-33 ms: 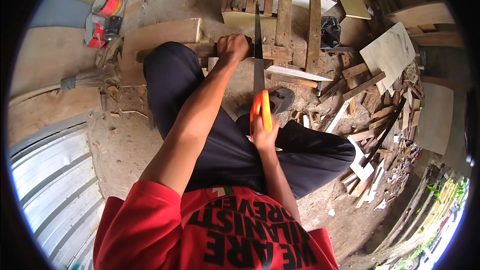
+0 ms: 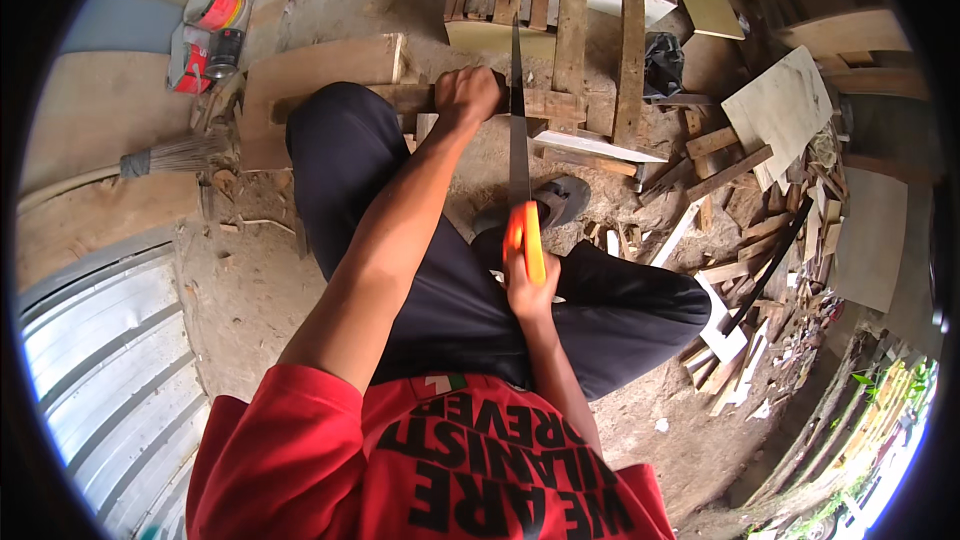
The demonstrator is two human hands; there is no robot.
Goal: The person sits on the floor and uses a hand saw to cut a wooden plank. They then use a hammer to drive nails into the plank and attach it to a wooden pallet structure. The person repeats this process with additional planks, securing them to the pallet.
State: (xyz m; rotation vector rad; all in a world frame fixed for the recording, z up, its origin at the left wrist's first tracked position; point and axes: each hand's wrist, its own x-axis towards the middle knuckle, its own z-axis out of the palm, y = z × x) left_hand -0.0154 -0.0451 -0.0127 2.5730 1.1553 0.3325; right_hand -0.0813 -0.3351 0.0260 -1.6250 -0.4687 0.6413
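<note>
Drawn back a little toward the body since the earlier frame, the saw now sits lower in the view, and the right hand has travelled with it. Meanwhile the left hand, the plank and both bent knees look unchanged.

Fingers wrapped around the orange-and-yellow handle, the right hand is closed on the saw, just in front of the lap. From there the dark blade points straight away from the body, crossing the plank close to the right of the left hand (how deep it sits in the wood, I cannot tell). The left hand is clenched over the plank, knuckles up, its fingertips hidden from this angle. The plank lies crosswise beyond the knees, its left stretch running past the left knee and its right end reaching the wooden slats.

Beneath the saw handle, a sandalled foot rests on the dirt floor. Off to the right, offcuts lie in a loose heap near a pale board, with a black bag by the slats. At the upper left stand a red can and a dark can; a broom lies nearer.
</note>
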